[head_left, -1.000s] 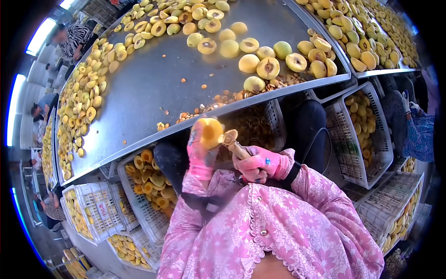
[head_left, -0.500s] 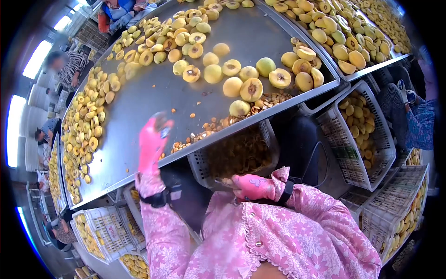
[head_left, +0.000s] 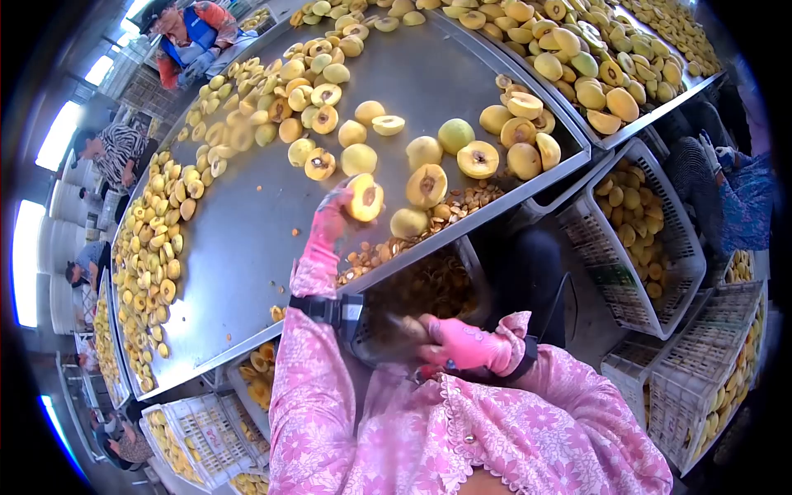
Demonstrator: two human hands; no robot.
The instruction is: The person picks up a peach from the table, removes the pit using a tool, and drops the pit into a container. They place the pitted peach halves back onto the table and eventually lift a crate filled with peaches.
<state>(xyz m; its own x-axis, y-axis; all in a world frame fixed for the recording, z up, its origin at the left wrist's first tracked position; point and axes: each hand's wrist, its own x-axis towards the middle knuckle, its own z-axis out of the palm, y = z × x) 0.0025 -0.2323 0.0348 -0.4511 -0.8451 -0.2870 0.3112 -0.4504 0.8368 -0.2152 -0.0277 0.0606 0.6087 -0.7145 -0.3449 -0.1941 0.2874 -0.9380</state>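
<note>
My left hand point(head_left: 332, 224), in a pink glove, holds a halved yellow fruit point(head_left: 364, 198) over the metal table point(head_left: 239, 239), its cut face up. My right hand point(head_left: 462, 342), also pink-gloved, is closed near my body, below the table edge; what it grips is blurred and too small to make out. Several fruit halves and whole fruits point(head_left: 358, 159) lie beyond my left hand. Loose pits point(head_left: 450, 210) are strewn along the table's near rim. Under that rim is a crate point(head_left: 429, 285) with dark scraps, beside my right hand.
Heaps of fruit halves lie at the table's left point(head_left: 148, 231) and on the right table point(head_left: 577, 58). Crates of fruit stand at right point(head_left: 689, 256) and lower left point(head_left: 198, 421). A person point(head_left: 198, 41) works across the table, others sit at left, and a blue sleeve point(head_left: 747, 206) shows at right.
My left hand has moved right and taken hold of a halved fruit. My right hand has shifted slightly right and down. The view has shifted a little.
</note>
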